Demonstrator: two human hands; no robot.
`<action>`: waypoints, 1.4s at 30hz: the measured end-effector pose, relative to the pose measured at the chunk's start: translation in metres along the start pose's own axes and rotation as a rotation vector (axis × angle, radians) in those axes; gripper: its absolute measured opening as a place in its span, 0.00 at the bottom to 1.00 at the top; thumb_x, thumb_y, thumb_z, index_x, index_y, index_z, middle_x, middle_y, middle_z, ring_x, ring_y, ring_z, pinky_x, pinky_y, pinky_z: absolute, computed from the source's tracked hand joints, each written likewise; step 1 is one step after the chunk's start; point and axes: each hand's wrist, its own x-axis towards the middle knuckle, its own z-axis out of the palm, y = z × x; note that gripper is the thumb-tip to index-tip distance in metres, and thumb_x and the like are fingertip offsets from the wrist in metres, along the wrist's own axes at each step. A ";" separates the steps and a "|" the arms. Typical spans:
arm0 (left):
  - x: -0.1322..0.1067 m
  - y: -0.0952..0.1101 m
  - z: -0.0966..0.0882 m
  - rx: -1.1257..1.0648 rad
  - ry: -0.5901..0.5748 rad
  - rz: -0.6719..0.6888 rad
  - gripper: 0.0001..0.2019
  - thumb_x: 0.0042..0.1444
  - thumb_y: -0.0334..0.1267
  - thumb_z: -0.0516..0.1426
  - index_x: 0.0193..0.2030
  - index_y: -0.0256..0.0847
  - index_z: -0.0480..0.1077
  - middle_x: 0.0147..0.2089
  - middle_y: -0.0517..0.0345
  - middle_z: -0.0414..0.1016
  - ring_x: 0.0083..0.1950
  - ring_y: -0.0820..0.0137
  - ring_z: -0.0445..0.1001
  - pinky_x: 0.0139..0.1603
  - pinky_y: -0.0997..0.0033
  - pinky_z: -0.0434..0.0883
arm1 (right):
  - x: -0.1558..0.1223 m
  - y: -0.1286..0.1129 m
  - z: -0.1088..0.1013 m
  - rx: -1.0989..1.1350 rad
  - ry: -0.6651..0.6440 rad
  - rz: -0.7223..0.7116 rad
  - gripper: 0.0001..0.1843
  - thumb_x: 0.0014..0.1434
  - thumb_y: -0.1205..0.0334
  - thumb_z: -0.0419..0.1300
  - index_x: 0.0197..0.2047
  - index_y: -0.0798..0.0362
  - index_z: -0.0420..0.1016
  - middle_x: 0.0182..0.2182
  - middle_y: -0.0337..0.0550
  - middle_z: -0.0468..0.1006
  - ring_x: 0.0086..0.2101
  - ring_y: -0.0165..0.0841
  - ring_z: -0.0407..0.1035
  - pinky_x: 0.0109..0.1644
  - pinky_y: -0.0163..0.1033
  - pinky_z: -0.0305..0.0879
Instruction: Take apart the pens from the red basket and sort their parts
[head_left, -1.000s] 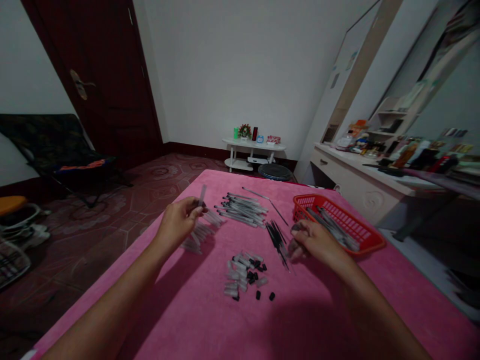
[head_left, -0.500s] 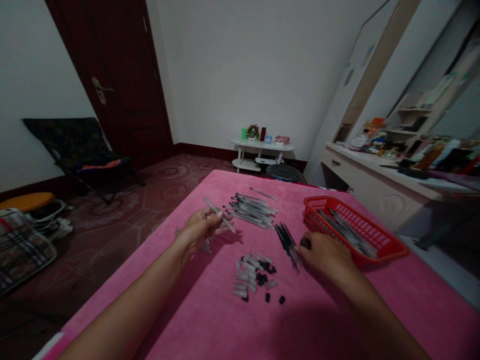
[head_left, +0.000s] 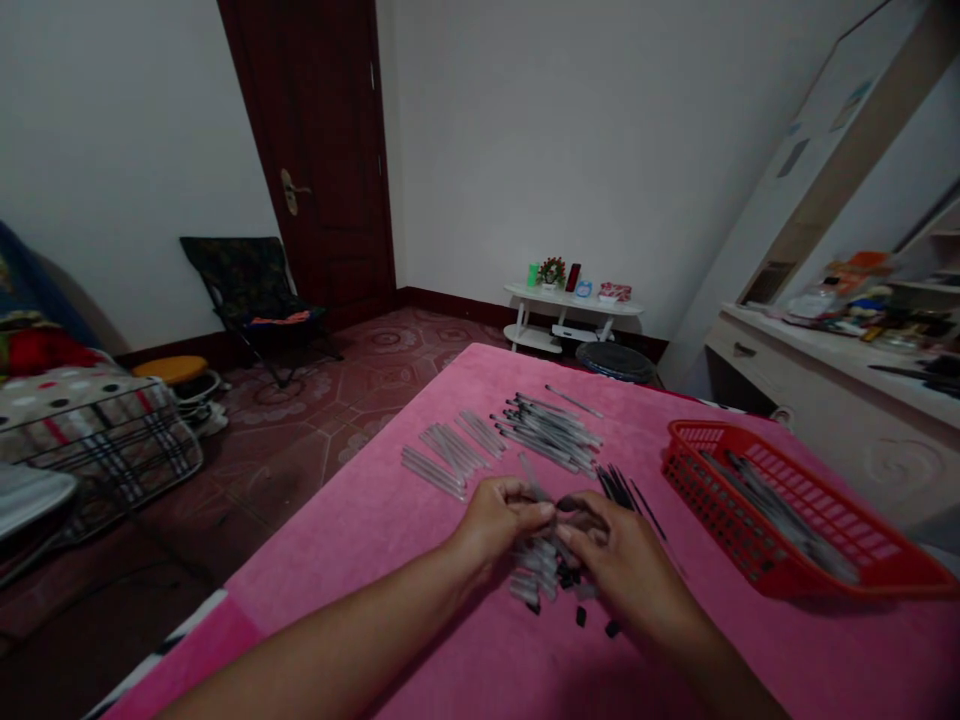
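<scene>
My left hand pinches a clear pen barrel, tilted with its far end up. Close against it, my right hand has its fingers pinched at the barrel's near end; what they hold is hidden. Under the hands lie clear pen caps and small black plugs, partly covered. Thin black ink refills rest just beyond my right hand. Farther off is a pile of pens with dark ends. Left of it, empty clear barrels lie in loose groups.
A red plastic basket holding more pen parts stands at the right on the pink table cover. One pen lies apart beyond the pile. A stool and a low white shelf stand past the far edge.
My right hand has left the refills and come left to meet my left hand, which has moved nearer with the barrel. The view has turned left, and the loose barrels show clearly.
</scene>
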 end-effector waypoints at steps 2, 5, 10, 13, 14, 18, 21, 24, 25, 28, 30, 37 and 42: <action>-0.004 0.001 -0.002 -0.053 0.015 0.012 0.21 0.30 0.42 0.73 0.28 0.31 0.74 0.27 0.48 0.77 0.26 0.70 0.74 0.29 0.73 0.69 | -0.001 -0.003 0.007 -0.011 0.004 -0.030 0.14 0.53 0.61 0.59 0.44 0.52 0.73 0.30 0.41 0.79 0.29 0.34 0.73 0.32 0.35 0.65; -0.017 0.001 -0.009 -0.118 0.022 0.036 0.21 0.33 0.43 0.72 0.31 0.31 0.73 0.32 0.48 0.77 0.32 0.67 0.77 0.37 0.70 0.72 | -0.001 -0.012 0.022 -0.139 0.032 -0.114 0.12 0.52 0.65 0.58 0.42 0.50 0.73 0.31 0.41 0.80 0.31 0.34 0.73 0.34 0.35 0.64; -0.055 0.015 -0.054 0.077 0.245 0.282 0.21 0.51 0.48 0.63 0.48 0.44 0.66 0.44 0.52 0.73 0.39 0.68 0.76 0.41 0.64 0.74 | 0.005 -0.030 0.053 -0.329 -0.068 -0.210 0.09 0.53 0.67 0.57 0.37 0.50 0.76 0.29 0.42 0.80 0.29 0.34 0.73 0.32 0.34 0.60; -0.077 0.036 -0.096 0.537 0.419 0.468 0.18 0.55 0.47 0.59 0.51 0.47 0.65 0.55 0.50 0.68 0.53 0.63 0.72 0.51 0.60 0.73 | 0.016 -0.043 0.076 -0.470 -0.134 -0.276 0.08 0.52 0.66 0.59 0.36 0.50 0.77 0.32 0.45 0.81 0.34 0.37 0.74 0.36 0.35 0.60; -0.081 0.043 -0.109 0.746 0.409 0.514 0.18 0.56 0.46 0.58 0.53 0.47 0.65 0.58 0.49 0.66 0.58 0.61 0.69 0.55 0.58 0.70 | 0.021 -0.048 0.083 -0.511 -0.139 -0.293 0.08 0.53 0.66 0.59 0.36 0.51 0.77 0.33 0.46 0.81 0.36 0.38 0.74 0.38 0.36 0.60; -0.082 0.064 -0.142 1.454 0.253 0.664 0.25 0.60 0.49 0.53 0.63 0.46 0.61 0.68 0.44 0.54 0.69 0.54 0.54 0.65 0.47 0.57 | 0.040 -0.062 0.100 -0.566 -0.080 -0.324 0.13 0.55 0.63 0.60 0.45 0.53 0.75 0.43 0.49 0.78 0.43 0.39 0.72 0.43 0.37 0.61; -0.066 0.069 -0.144 1.779 0.048 0.734 0.35 0.57 0.55 0.54 0.69 0.46 0.52 0.73 0.42 0.43 0.72 0.48 0.41 0.67 0.39 0.46 | 0.042 -0.062 0.093 -0.545 -0.030 -0.319 0.14 0.57 0.61 0.60 0.48 0.52 0.73 0.45 0.48 0.76 0.44 0.38 0.72 0.44 0.37 0.61; -0.043 0.072 -0.139 1.925 -0.124 0.750 0.37 0.57 0.59 0.51 0.69 0.48 0.50 0.73 0.43 0.40 0.73 0.47 0.37 0.66 0.35 0.38 | 0.032 -0.053 0.073 -0.512 -0.038 -0.327 0.13 0.58 0.63 0.59 0.47 0.51 0.74 0.44 0.45 0.76 0.42 0.36 0.72 0.44 0.37 0.62; -0.036 0.072 -0.138 1.936 -0.145 0.751 0.37 0.57 0.60 0.51 0.70 0.48 0.49 0.73 0.43 0.40 0.73 0.47 0.36 0.66 0.35 0.37 | 0.027 -0.049 0.064 -0.499 -0.051 -0.325 0.12 0.58 0.64 0.58 0.46 0.51 0.74 0.43 0.44 0.76 0.41 0.36 0.72 0.43 0.37 0.62; -0.018 0.071 -0.137 1.943 -0.229 0.706 0.36 0.58 0.60 0.50 0.70 0.50 0.48 0.73 0.46 0.42 0.73 0.48 0.35 0.67 0.37 0.36 | 0.015 -0.034 0.040 -0.455 -0.070 -0.313 0.13 0.56 0.67 0.57 0.46 0.52 0.75 0.41 0.44 0.76 0.40 0.35 0.72 0.43 0.36 0.62; -0.010 0.068 -0.137 1.939 -0.243 0.664 0.35 0.60 0.59 0.48 0.70 0.51 0.46 0.73 0.47 0.41 0.73 0.50 0.35 0.67 0.39 0.38 | 0.011 -0.025 0.028 -0.420 -0.067 -0.293 0.14 0.55 0.69 0.57 0.45 0.53 0.75 0.41 0.44 0.77 0.40 0.35 0.72 0.44 0.36 0.62; 0.008 0.063 -0.132 1.969 -0.252 0.583 0.34 0.61 0.59 0.46 0.71 0.50 0.43 0.74 0.48 0.39 0.73 0.50 0.37 0.67 0.38 0.39 | 0.014 -0.005 0.007 -0.249 -0.067 -0.308 0.14 0.55 0.68 0.55 0.44 0.53 0.76 0.39 0.44 0.77 0.37 0.34 0.72 0.42 0.37 0.63; 0.031 0.066 -0.122 1.965 -0.262 0.559 0.33 0.62 0.58 0.45 0.71 0.52 0.44 0.74 0.51 0.40 0.73 0.52 0.39 0.68 0.42 0.40 | 0.021 0.010 -0.004 -0.153 -0.054 -0.280 0.12 0.55 0.66 0.56 0.42 0.54 0.76 0.38 0.45 0.77 0.35 0.34 0.72 0.42 0.38 0.64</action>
